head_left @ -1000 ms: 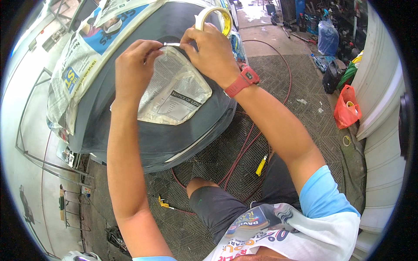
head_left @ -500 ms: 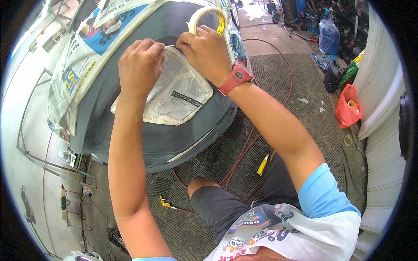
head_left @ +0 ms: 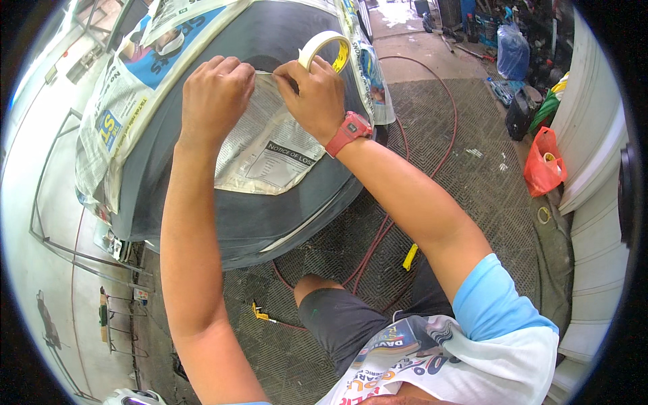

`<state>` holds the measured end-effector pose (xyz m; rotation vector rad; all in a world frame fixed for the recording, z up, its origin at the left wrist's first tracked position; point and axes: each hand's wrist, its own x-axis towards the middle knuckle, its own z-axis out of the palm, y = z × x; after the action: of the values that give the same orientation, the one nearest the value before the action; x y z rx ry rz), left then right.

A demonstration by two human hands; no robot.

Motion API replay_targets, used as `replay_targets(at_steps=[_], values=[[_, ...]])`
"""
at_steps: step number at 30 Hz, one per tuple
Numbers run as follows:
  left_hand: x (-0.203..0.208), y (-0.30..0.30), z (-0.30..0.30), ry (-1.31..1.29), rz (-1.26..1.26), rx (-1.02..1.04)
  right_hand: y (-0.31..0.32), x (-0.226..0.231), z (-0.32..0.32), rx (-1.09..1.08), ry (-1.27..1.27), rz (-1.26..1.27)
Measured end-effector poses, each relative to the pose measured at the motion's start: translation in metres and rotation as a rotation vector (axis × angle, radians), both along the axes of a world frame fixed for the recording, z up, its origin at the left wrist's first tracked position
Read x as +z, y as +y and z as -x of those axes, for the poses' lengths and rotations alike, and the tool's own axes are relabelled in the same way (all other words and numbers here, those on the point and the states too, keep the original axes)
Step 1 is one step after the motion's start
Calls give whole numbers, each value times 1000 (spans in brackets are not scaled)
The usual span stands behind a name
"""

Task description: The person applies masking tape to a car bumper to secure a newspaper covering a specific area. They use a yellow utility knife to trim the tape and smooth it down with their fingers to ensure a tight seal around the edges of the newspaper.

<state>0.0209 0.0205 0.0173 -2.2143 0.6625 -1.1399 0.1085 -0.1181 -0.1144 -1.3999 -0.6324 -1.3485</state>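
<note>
My right hand [head_left: 314, 94] is closed on a roll of cream masking tape [head_left: 310, 48], which stands up above its fingers. A short pale strip runs from it toward my left hand [head_left: 217, 98], whose fingers are pinched together at the strip's other end; the fingertips are partly hidden. Both hands are over the upper edge of a newspaper sheet [head_left: 270, 158] taped onto a dark grey car body panel [head_left: 283, 214]. Part of the sheet's left side is hidden behind my left forearm.
More newspaper [head_left: 125, 128] covers the car's upper left side. A dark red hose [head_left: 453, 121] curls over the patterned floor mat [head_left: 486, 223]. A yellow-handled tool [head_left: 410, 257] lies near my legs. An orange plastic bag [head_left: 544, 165] stands by the right wall.
My right hand has tilted and its wrist has come lower and leftward. The tape roll has dropped a little with it. My left hand stays nearly in place, still pinched.
</note>
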Motion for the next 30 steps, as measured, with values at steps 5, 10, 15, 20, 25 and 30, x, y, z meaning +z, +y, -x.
replay_targets(at_steps=[5, 10, 15, 20, 25, 30], values=[[3, 4, -5, 10, -45, -39, 7, -5, -4, -37, -64, -22], [10, 2, -6, 68, -116, -29, 6, -9, -10, -86, -106, -3], [18, 0, -13, 84, -274, -41, 3, -11, -15, -125, -139, 40], [28, 5, -12, 117, -333, -106, 4, -8, -19, -157, -184, 83], [35, 4, -13, 144, -369, -116, 0, -3, -21, -194, -223, 147], [36, -6, -11, 167, -404, -8, -3, -4, -22, -214, -219, 176]])
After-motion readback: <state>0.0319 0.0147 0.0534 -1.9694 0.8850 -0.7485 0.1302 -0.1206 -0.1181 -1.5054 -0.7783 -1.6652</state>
